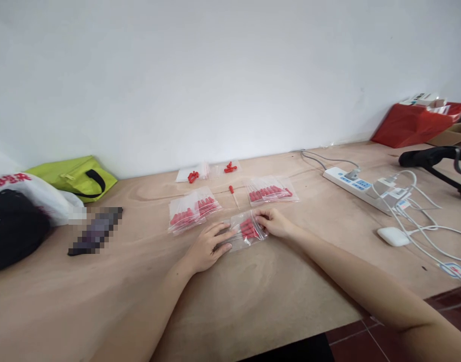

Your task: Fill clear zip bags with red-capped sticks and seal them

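Note:
A clear zip bag [239, 242] with several small red pieces [248, 229] inside lies flat on the wooden table in front of me. My left hand [211, 244] rests at its left edge, fingers stretched out and apart, their tips touching the plastic. At the right edge, my right hand [272, 222] has its fingers curled and pinched on the bag. Just beyond the bag lies a thin stick with a red end [232, 190]. Filled bags sit in a left group [194, 207] and a right group [271, 191].
Loose red pieces lie on bags by the wall, one cluster [193, 176] left of another [230, 167]. A power strip [356, 187] with white cables and a white charger [393, 236] occupy the right. Leftward are a blurred dark object [96, 231], a green bag [77, 176] and a black cap [15, 231].

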A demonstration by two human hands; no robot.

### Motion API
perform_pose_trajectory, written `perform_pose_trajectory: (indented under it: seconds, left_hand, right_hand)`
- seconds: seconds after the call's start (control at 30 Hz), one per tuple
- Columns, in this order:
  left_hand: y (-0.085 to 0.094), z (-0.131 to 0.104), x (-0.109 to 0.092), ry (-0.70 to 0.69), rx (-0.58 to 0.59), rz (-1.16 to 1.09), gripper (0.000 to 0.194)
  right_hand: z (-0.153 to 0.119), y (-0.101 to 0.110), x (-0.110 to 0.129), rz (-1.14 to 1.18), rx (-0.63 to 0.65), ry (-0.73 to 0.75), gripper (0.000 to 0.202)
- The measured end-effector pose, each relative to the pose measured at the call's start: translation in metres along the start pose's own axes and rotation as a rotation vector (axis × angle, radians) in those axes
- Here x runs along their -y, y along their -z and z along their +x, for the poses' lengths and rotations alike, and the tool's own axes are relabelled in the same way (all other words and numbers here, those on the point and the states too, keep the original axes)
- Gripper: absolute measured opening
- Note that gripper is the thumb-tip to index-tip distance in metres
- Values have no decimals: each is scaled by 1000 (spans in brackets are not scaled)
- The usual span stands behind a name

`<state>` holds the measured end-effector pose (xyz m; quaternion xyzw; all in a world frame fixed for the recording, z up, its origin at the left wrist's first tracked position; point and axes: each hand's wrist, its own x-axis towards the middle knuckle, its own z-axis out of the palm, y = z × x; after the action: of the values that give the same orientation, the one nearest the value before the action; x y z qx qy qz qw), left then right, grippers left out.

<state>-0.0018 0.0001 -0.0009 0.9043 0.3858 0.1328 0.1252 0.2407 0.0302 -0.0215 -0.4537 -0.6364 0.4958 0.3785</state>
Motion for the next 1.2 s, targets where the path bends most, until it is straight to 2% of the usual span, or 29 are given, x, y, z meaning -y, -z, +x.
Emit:
perform_pose_trajectory:
  seconds: [0.1,0.17,0.3,0.47,0.6,0.67,0.77,0.87,0.93,1.07,1.2]
  left_hand:
    - [-1,0,1,-20,-12,14,31]
    - [-2,0,1,-21,-13,20,31]
    - [-2,-1,-1,-28,-10,35,32]
    - [-3,-3,1,-34,0,44,32]
    - [-5,-5,3,-52,-15,35,32]
    - [-5,-5,4,-55,-21,32,32]
    - [-5,-5,3,-50,-26,26,32]
    - [-4,-4,1,-40,-23,18,32]
    - [-4,-3,1,-25,-13,14,32]
    - [-3,-1,0,-8,-4,7,32]
    - [-2,-1,1,-12,-6,14,32]
  right_hand:
    - [9,12,6,-232,-231,91,13]
    - [20,13,13,-370,-308,114,11]
    - [57,-5,29,-639,-285,9,12]
    - [103,-38,35,-712,-279,-76,22]
    - [117,-48,39,-733,-266,-70,26]
    - [112,-42,43,-736,-268,-42,34]
    - [91,-21,45,-692,-326,26,51]
    - [56,5,34,-321,-504,159,61]
    - [32,17,21,-55,-572,138,64]
    - [3,24,-1,148,-645,53,67]
    - [1,20,-8,192,-638,57,62]
